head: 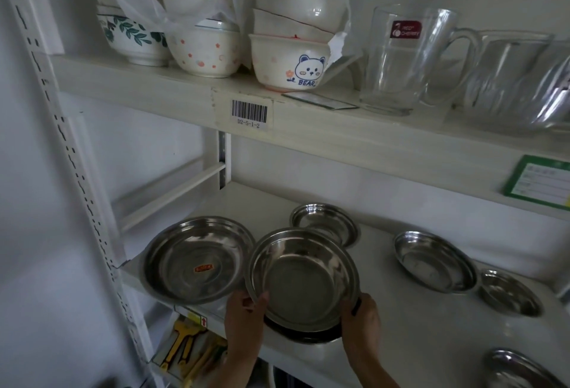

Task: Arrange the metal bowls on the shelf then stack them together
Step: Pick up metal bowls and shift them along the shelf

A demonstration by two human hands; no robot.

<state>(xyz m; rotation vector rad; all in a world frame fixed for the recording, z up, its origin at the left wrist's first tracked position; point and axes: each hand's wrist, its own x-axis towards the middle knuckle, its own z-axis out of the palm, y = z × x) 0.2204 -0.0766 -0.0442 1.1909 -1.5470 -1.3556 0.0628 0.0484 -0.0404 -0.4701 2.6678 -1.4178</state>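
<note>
1. The left hand (243, 315) and the right hand (362, 316) grip opposite sides of one metal bowl (303, 276), each with a thumb hooked over the rim and fingers underneath; the bowl is tilted, its open face turned toward the camera
2. Directly below the held bowl a darker rim (303, 336) shows at the front edge of the lower shelf (431, 341); whether it is a second bowl in the hands or one resting on the shelf cannot be told
3. Just left of the left hand sits a wide metal bowl (197, 259) with an orange sticker (203, 268) inside, its rim next to the held bowl's
4. Low and right of the right hand, a partly cropped bowl (521, 369) lies at the frame edge
5. Behind the held bowl a smaller bowl (327, 222) stands
6. Well right of the right hand lie a medium bowl (435, 259) and, just beside it, a small bowl (509, 293)
7. Above the hands, the upper shelf (308, 122) carries stacked ceramic bowls (290, 60) and a glass jug (404, 60)
</note>
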